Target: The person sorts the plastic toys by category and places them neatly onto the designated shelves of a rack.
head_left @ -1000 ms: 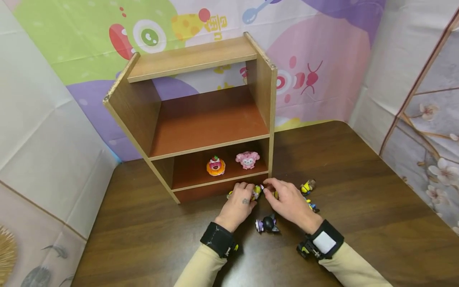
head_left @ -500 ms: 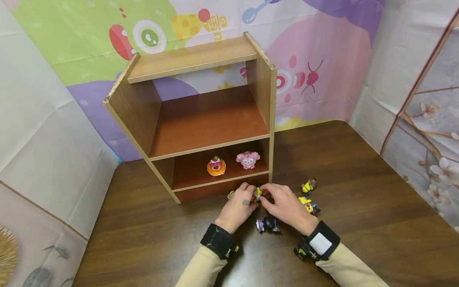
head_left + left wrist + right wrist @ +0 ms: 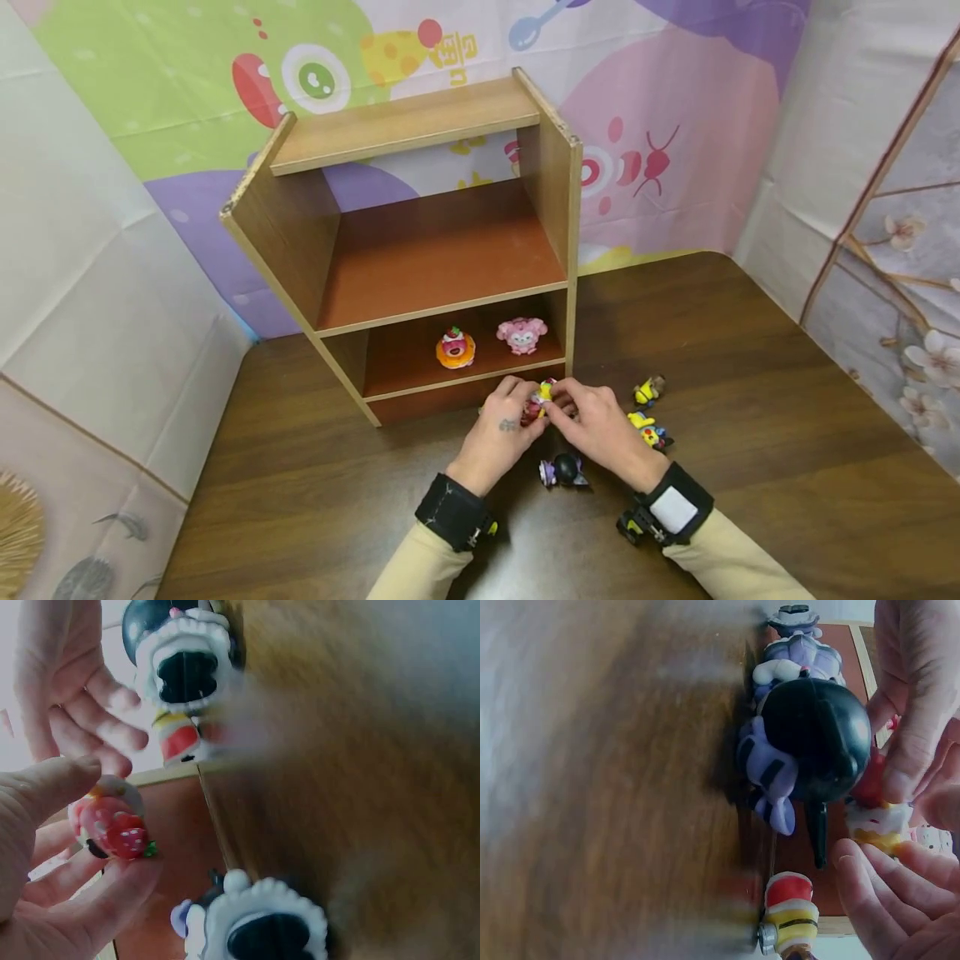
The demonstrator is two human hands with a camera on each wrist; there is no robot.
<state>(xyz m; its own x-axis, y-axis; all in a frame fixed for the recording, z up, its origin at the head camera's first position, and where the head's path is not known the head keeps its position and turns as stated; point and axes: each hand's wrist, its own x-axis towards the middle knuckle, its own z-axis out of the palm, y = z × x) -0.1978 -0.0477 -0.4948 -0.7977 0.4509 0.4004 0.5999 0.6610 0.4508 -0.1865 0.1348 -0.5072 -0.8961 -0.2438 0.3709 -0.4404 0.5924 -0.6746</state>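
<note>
My left hand [image 3: 495, 429] grips a small strawberry-topped figurine [image 3: 534, 408], pink and red with a yellow part, low before the shelf unit. In the left wrist view its strawberry end [image 3: 124, 836] lies between thumb and fingers. My right hand [image 3: 603, 425] comes from the right, and its fingertips pinch the figurine's yellow part [image 3: 885, 840], clearer in the right wrist view. Both hands hide much of the figurine. A black and purple figurine [image 3: 562, 471] lies on the table between my wrists. Two yellow figurines [image 3: 648, 389] lie right of my right hand.
A wooden shelf unit [image 3: 442, 258] stands ahead. Its lower shelf bears a figurine in an orange ring [image 3: 455, 348] and a pink eared figurine [image 3: 522, 335]. Printed cloth [image 3: 660, 100] hangs behind the table [image 3: 285, 500].
My right hand has shifted left to the figurine in my left hand, uncovering more of a yellow figurine. My left hand has lifted the held figurine slightly.
</note>
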